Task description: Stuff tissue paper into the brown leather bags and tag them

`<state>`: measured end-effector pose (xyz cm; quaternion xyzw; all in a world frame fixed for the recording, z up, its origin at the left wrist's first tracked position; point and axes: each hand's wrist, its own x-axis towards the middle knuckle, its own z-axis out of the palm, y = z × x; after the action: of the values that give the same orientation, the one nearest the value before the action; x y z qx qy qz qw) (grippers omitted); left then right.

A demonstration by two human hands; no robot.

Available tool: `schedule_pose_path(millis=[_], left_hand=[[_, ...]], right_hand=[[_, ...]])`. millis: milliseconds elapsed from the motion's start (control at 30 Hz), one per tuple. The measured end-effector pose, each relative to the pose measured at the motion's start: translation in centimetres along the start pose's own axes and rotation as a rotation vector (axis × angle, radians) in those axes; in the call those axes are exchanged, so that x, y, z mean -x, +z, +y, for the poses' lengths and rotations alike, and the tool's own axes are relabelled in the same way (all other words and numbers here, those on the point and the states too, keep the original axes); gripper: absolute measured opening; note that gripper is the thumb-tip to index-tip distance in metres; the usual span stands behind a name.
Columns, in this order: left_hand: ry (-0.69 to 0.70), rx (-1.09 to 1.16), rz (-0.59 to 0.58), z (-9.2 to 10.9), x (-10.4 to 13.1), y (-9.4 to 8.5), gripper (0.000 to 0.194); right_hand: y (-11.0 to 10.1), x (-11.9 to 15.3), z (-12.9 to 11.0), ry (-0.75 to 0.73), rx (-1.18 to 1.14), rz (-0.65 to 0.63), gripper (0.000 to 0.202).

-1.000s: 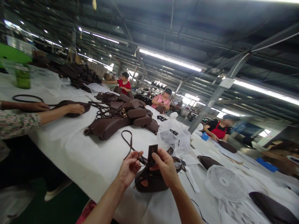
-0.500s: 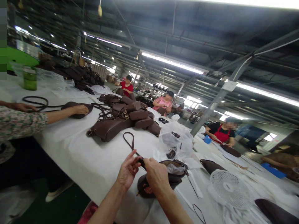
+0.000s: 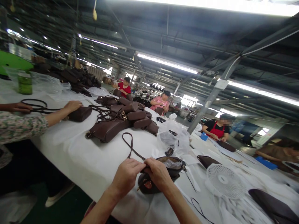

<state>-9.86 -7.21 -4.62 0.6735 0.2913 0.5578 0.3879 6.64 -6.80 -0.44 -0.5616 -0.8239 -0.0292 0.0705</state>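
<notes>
On the white table in front of me stands a dark brown handbag (image 3: pixel 148 186), its zip top open and grey lining (image 3: pixel 171 163) showing. A thin brown strap (image 3: pixel 128 140) loops out from the bag, away from me. My left hand (image 3: pixel 127 175) is closed, with its fingertips pinching the strap where it crosses. My right hand (image 3: pixel 158 175) is closed on the strap too, over the near end of the bag's opening. Both hands' fingertips meet, and the bit of strap between them is mostly hidden.
A pile of brown handbags (image 3: pixel 109 130) lies beyond my hands. Right of them are a clear plastic bag (image 3: pixel 174 137) with black tags, a white fan (image 3: pixel 224 180) and another brown bag (image 3: pixel 273 203). At left, a co-worker's hand (image 3: pixel 73 106) is by a brown bag (image 3: pixel 80 114). A green jar (image 3: pixel 25 83) stands behind.
My left hand has closed and turned over, its fingers now pinching beside my right hand. The co-worker's bag at left has turned to show its side. The view has shifted slightly.
</notes>
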Motion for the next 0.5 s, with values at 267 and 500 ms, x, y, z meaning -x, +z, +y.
schedule_pose_path(millis=[267, 500], left_hand=[[-0.224, 0.077, 0.238, -3.5, 1.7, 1.1, 0.025], [-0.394, 0.119, 0.193, -5.1, 3.1, -0.6, 0.026]], right_hand=[[-0.1, 0.5, 0.0, -0.006, -0.048, -0.026, 0.014], [-1.3, 1.8, 1.7, -0.079, -0.006, 0.132, 0.034]])
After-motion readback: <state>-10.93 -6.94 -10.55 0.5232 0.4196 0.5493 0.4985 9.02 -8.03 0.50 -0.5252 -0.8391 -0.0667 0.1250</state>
